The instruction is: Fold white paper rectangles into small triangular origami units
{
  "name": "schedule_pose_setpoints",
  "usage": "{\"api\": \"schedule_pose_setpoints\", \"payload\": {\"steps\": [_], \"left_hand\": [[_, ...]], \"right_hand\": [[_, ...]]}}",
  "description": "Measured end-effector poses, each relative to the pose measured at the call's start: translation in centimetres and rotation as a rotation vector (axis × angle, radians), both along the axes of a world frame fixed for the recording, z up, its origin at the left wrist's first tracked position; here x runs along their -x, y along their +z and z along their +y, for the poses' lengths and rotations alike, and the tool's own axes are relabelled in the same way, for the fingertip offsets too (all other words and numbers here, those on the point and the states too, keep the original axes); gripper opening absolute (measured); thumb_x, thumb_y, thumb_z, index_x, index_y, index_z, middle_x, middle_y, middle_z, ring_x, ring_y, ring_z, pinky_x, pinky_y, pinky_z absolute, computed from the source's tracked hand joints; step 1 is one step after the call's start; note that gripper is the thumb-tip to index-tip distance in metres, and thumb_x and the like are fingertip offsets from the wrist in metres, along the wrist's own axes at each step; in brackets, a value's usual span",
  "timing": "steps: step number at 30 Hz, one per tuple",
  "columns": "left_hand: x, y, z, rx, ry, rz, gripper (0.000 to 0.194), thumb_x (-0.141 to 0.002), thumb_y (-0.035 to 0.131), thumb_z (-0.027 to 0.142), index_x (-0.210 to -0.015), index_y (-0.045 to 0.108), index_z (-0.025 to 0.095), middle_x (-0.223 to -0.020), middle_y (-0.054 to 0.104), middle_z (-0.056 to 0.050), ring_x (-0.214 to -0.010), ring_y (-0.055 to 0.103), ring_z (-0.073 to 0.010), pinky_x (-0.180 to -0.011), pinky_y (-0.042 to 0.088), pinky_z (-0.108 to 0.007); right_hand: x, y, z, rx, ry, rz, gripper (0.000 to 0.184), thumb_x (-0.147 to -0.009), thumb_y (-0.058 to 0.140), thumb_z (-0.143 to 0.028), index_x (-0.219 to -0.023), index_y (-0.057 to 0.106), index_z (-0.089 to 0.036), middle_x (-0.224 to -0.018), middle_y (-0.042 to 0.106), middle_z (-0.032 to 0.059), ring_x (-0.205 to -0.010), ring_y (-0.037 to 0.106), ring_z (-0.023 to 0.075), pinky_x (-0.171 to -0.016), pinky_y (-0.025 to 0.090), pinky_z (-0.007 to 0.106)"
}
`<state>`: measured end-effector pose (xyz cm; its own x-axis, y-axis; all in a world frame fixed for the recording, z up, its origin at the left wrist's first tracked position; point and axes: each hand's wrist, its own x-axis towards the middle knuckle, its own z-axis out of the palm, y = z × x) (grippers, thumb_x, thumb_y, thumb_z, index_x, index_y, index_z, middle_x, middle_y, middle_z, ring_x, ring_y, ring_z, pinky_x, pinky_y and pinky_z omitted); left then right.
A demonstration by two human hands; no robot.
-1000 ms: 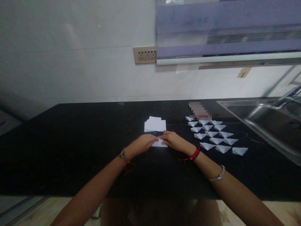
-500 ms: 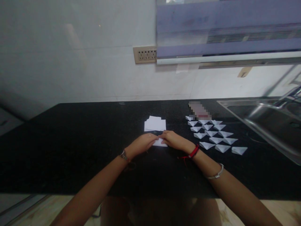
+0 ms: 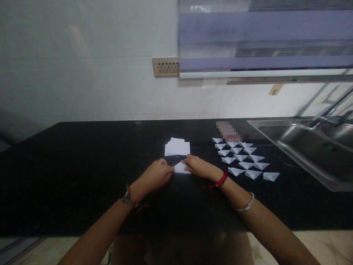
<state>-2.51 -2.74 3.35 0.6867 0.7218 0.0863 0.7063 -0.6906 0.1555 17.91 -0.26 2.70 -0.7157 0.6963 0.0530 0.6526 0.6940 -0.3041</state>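
Observation:
A small sheet of white paper (image 3: 181, 168) lies on the dark countertop between my hands, its upper left side slanting as if a corner is folded. My left hand (image 3: 154, 175) pinches the sheet's left end between thumb and fingers. On the right, my right hand (image 3: 199, 166) has its thumb and fingertips closed on the paper's upper right part. Just beyond them sits a loose stack of white paper sheets (image 3: 178, 148). Several folded white paper pieces (image 3: 239, 157), pointed in shape, stand in rows right of my right hand.
A steel sink (image 3: 317, 154) with a faucet (image 3: 328, 114) is set into the black countertop (image 3: 82, 173) at the right. A blurred-out flat object (image 3: 227, 130) lies behind the folded pieces. A socket strip (image 3: 167, 67) and a purple striped blind (image 3: 261, 40) are on the wall.
My left hand has moved left, away from my right hand, to the paper's left end. The sheet's slanted edge now shows. The view has shifted slightly to the right.

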Motion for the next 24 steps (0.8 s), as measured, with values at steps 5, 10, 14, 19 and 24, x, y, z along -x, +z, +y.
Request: {"api": "schedule_pose_setpoints", "payload": {"steps": [5,10,14,19,24], "left_hand": [[-0.4,-0.7,1.0,-0.026,-0.048,-0.031,0.019,-0.078,0.048,0.028,-0.093,0.056,0.018,-0.085,0.054,-0.006,-0.08,0.047,-0.0169,-0.068,0.038,-0.026],[-0.9,-1.2,2.4,-0.018,-0.105,-0.052,0.021,-0.081,0.044,0.032,-0.086,0.057,0.017,-0.083,0.054,-0.005,-0.079,0.048,-0.0156,-0.067,0.038,-0.025],[-1.1,-0.8,3.0,0.011,-0.125,-0.041,0.025,-0.084,0.037,0.028,-0.077,0.057,0.015,-0.078,0.054,-0.004,-0.074,0.049,-0.0139,-0.065,0.038,-0.024],[-1.9,-1.4,3.6,0.002,-0.074,-0.034,0.024,-0.085,0.033,0.023,-0.077,0.054,0.013,-0.077,0.054,-0.005,-0.072,0.049,-0.0142,-0.065,0.039,-0.025],[-2.3,-2.5,2.9,-0.124,-0.027,-0.025,0.017,-0.082,0.037,0.014,-0.089,0.052,0.015,-0.085,0.052,-0.006,-0.078,0.047,-0.016,-0.068,0.039,-0.028]], "right_hand": [[-0.4,0.5,-0.8,0.017,0.025,0.011,0.036,-0.072,0.058,-0.032,-0.101,0.053,-0.01,-0.087,0.049,0.008,-0.075,0.047,0.015,-0.066,0.039,0.025],[-0.8,0.7,-1.1,-0.012,0.02,0.069,0.02,-0.078,0.051,-0.024,-0.092,0.058,-0.012,-0.085,0.051,0.007,-0.076,0.049,0.0138,-0.07,0.039,0.024],[-1.0,0.6,-0.9,-0.025,0.038,0.107,0.019,-0.082,0.043,-0.017,-0.079,0.061,-0.012,-0.08,0.054,0.0063,-0.072,0.05,0.0119,-0.068,0.038,0.022],[-0.4,0.2,-0.5,-0.019,-0.123,0.161,0.015,-0.077,0.043,-0.008,-0.073,0.057,-0.01,-0.071,0.056,0.0049,-0.065,0.049,0.0108,-0.063,0.037,0.021],[-0.1,-0.1,-0.4,-0.007,-0.16,0.179,0.017,-0.076,0.043,-0.005,-0.079,0.059,-0.012,-0.075,0.058,0.0047,-0.069,0.051,0.0111,-0.066,0.038,0.021]]}}
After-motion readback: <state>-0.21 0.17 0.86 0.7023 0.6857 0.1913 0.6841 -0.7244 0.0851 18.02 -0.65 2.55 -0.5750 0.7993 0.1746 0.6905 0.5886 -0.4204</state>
